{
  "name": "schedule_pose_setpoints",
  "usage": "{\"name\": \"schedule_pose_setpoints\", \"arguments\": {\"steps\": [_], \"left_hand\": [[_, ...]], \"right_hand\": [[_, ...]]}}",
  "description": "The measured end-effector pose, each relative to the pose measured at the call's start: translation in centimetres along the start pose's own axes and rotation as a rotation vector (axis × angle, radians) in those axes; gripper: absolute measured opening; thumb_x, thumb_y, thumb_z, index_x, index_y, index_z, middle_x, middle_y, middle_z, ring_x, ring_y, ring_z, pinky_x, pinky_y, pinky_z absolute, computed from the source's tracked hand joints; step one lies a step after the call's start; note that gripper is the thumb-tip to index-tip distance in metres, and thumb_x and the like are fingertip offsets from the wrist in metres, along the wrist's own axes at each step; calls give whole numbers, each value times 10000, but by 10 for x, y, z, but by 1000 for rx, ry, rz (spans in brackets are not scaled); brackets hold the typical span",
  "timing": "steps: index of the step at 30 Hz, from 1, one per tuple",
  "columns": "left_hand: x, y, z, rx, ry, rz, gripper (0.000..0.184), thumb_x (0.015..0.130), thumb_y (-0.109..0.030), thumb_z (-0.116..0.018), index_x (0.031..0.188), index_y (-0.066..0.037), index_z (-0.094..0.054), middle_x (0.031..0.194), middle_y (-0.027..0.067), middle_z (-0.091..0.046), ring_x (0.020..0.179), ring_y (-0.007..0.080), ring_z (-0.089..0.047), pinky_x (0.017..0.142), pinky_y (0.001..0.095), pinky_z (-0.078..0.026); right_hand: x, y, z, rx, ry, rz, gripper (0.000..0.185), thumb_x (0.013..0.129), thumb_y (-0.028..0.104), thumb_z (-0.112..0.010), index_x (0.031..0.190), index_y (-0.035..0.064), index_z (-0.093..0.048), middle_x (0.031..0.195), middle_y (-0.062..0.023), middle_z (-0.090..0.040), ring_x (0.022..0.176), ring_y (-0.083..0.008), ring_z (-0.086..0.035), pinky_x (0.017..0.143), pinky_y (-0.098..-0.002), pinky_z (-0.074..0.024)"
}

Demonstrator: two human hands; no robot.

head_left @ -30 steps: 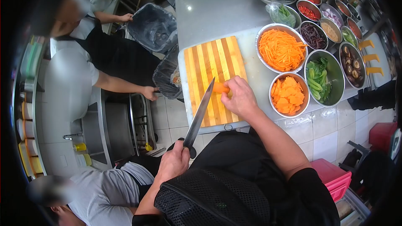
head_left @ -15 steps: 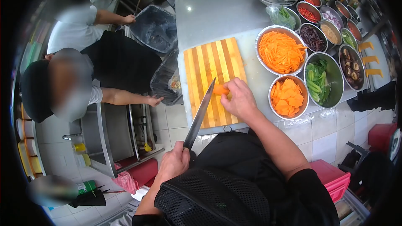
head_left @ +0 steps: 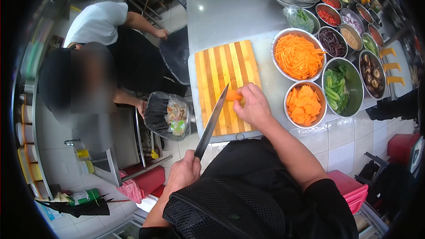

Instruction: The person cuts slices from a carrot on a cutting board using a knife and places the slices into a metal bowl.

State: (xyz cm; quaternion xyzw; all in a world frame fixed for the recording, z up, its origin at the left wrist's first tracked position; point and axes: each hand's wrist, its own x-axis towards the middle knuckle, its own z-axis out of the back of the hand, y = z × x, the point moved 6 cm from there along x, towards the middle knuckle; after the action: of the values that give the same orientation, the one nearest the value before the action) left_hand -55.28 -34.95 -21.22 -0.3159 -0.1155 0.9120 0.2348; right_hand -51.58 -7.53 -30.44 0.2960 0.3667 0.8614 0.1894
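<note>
My left hand (head_left: 185,169) is closed around the handle of a long kitchen knife (head_left: 211,126). The blade points up and away from me, its tip beside a carrot piece (head_left: 232,95). My right hand (head_left: 253,102) pinches that carrot on the striped wooden cutting board (head_left: 206,68); whether the blade touches it I cannot tell. To the right of the board stand a bowl of shredded carrot (head_left: 299,55) and a smaller bowl of carrot slices (head_left: 303,105).
A bowl of green leaves (head_left: 335,86), a bowl of mushrooms (head_left: 371,73) and several small bowls fill the table's right side. At left, a co-worker (head_left: 99,22) holds a lined bin (head_left: 156,117) with food scraps and a dark bin (head_left: 175,55) near the table's edge.
The co-worker has moved right and nearer the table. The scrap bin has shifted left and toward me, and the other bin right. My hands, knife and carrot stay nearly still.
</note>
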Motion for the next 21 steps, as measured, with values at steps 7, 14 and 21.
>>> {"name": "schedule_pose_setpoints", "arguments": {"steps": [7,14,21], "left_hand": [[1,7,1,-51,-14,55,205,1027,-229,-543,1110,-43,-524,795,355,-668,839,588,-648,792,641,-495],[1,8,3,-65,-9,74,219,1021,-239,-548,1118,-44,-536,817,368,-670,862,596,-646,807,645,-496],[2,9,5,-58,-9,62,217,1016,-232,-543,1096,-30,-534,837,380,-668,875,602,-639,817,645,-498]], "right_hand": [[0,-1,-1,-8,10,2,274,781,69,-778,1026,23,-664,1025,-137,-623,985,-342,-643,884,-431,-546],[1,0,-1,-5,13,2,272,780,67,-778,1021,21,-662,1024,-135,-623,985,-341,-641,882,-430,-545],[0,-1,-1,5,6,10,277,774,59,-782,1019,19,-661,1020,-136,-623,980,-342,-641,879,-430,-546]]}}
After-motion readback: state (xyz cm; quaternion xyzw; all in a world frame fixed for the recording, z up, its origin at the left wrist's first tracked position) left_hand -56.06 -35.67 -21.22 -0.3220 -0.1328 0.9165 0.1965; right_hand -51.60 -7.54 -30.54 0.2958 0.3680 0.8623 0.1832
